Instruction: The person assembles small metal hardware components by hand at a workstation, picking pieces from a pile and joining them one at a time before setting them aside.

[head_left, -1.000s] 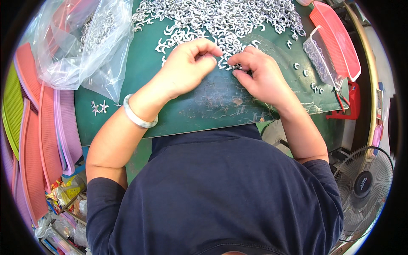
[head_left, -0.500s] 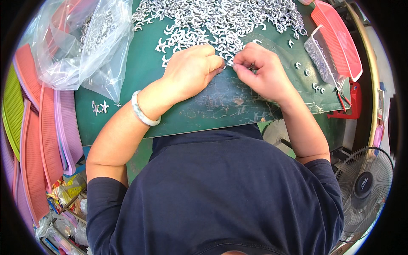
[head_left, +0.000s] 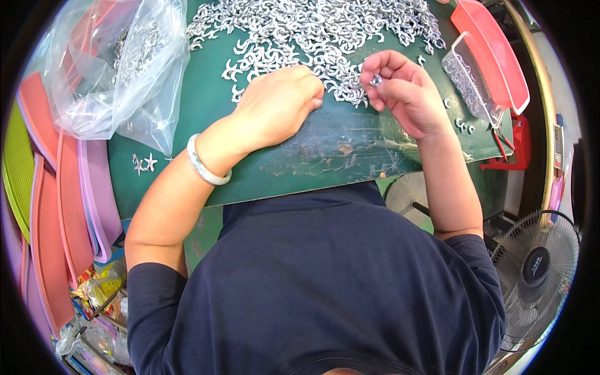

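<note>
Green and scuffed, the counter fills the upper half of our view, with stacked plastic trays in pink, orange and yellow-green along our left side. Further in, a clear plastic bag lies slumped on the counter, some metal pieces showing through it, and two or three loose ones lie just below it.

Next comes our left hand, a pale bangle on its wrist. It rests palm down at the near edge of a wide heap of small silvery metal hooks, its fingers curled together and their tips tucked into the heap. We cannot tell whether they grip anything.

To the right, our right hand is lifted just clear of the heap, thumb and forefinger pressed together on one small metal piece. We judge such a piece to be stiff, light and smooth, unlikely to bend or break but easy to let slip. The curved shapes look apt to snag on each other, so a piece pulled from the heap may drag its neighbours along. A pinch across the flat of the curve, as our fingers have it, seems the surest hold.

Further right stand a small clear box with more metal bits in it, a red tray beside it, and a fan low down off the counter.
</note>
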### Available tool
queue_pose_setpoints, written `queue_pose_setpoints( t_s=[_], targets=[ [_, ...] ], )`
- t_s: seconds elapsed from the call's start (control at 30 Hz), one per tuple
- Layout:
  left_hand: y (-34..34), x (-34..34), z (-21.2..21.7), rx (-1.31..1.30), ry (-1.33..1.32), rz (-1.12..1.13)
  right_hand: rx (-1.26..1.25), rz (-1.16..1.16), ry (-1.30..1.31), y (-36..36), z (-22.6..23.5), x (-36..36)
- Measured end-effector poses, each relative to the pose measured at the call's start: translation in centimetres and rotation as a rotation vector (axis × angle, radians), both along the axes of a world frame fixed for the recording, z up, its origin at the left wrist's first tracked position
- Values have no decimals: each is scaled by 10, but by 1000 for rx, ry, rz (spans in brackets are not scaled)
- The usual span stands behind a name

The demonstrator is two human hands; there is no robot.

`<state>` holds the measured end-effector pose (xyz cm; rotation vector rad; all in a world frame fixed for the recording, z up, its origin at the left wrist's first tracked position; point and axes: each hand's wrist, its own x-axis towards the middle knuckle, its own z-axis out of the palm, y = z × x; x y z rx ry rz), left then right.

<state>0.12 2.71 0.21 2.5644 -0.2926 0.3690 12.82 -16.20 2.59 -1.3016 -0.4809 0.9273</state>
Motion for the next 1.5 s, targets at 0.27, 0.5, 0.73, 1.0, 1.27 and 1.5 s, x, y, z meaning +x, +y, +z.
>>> queue_pose_setpoints(
  t_s=[0.27,0.5,0.73,1.0,1.27,1.5],
  targets=[
    [13,-4,14,-1398,547,205,-480,41,-1347,18,-10,-24],
    [10,2,15,-1200,455,238,-496,38,-1437,19,-9,-28],
    [-14,18,6,-139,226,274,-441,63,-1193,17,-12,-25],
    [-13,22,8,-42,223,230,-242,-7,-868,6,-13,-25],
    [-12,17,8,13,121,175,-114,-12,-519,-8,-12,-17],
    [-18,16,17,34,162,191,78,-58,99,-20,-4,-5]
  ],
)
